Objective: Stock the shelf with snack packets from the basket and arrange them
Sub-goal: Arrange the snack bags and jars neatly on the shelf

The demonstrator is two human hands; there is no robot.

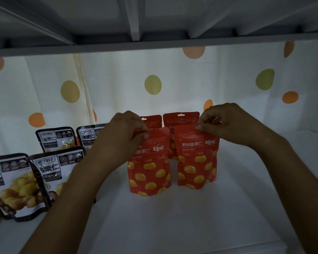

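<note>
**Square the front pair**

Left hand point(125, 132) pinches the left chestnut pouch point(150, 169) by its top, right hand point(226, 123) the right chestnut pouch point(196, 162). Both stand upright on the shelf point(191, 217) below the fingers point(144, 135). Release gently, in line with the rear pouches point(180, 119) beyond the fingertips.

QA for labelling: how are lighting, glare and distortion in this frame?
Head view: dim, backlit by the bright curtain; upper shelf dark, its edge slanting; glare on a black packet; print readable on the left red packet and right red packet, pinched by left hand and right hand.
</note>
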